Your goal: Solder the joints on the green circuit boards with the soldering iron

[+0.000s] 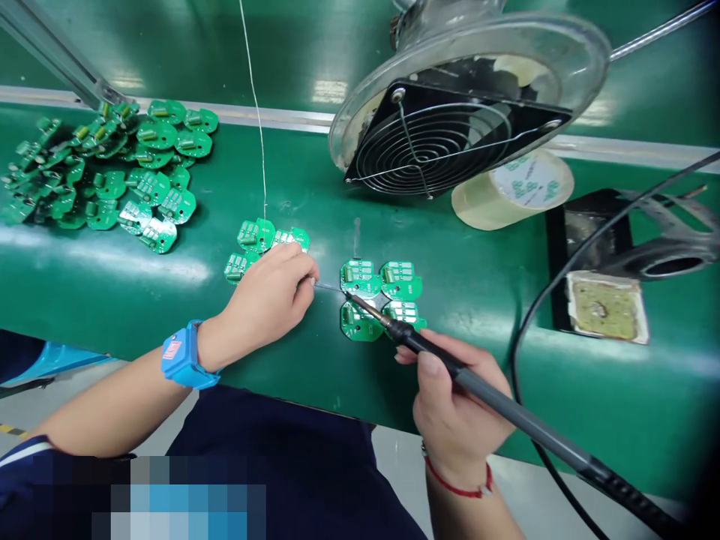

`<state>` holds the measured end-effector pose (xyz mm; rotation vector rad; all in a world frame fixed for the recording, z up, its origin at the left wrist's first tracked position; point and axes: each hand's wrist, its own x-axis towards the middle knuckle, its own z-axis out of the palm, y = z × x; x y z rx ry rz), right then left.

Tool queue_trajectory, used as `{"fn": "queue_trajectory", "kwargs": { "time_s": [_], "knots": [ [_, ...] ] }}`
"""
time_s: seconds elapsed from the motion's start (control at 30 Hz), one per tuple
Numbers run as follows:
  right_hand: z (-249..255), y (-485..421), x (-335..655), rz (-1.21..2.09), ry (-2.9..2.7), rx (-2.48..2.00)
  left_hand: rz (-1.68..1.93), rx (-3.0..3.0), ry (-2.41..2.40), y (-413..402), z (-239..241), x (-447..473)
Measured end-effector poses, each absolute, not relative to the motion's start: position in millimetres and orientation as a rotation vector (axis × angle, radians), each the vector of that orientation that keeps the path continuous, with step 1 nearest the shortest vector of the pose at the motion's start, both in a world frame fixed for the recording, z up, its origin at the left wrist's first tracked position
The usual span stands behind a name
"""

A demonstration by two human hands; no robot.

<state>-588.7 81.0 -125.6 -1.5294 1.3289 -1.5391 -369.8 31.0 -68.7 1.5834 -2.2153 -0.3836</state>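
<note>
In my right hand (461, 401) is a soldering iron (450, 364), gripped like a pen, its tip pointing left onto a cluster of joined green circuit boards (360, 279). My left hand (273, 296) pinches a thin solder wire (331, 286), whose end meets the iron's tip at the cluster's left side. The wire strand (259, 124) hangs from above towards my left hand. Under and behind that hand lies a second group of green boards (256, 236), partly covered by my fingers. A blue wrist strap (188, 356) is on my left wrist.
A heap of green circuit boards (101, 169) lies at the left. A fume fan (444, 139) in a clear hood overhangs the back. Behind it is a tape roll (514, 191). At right stands an iron holder (658, 251) with a sponge (607, 307); the black cable (532, 315) curves nearby.
</note>
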Motion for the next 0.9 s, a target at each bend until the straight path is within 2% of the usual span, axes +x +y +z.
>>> {"fn": "queue_trajectory", "kwargs": {
  "time_s": [0.9],
  "knots": [
    [-126, 81, -589, -1.568, 1.348, -1.542, -0.205, 1.535, -2.394, 28, -73, -383]
  ]
}}
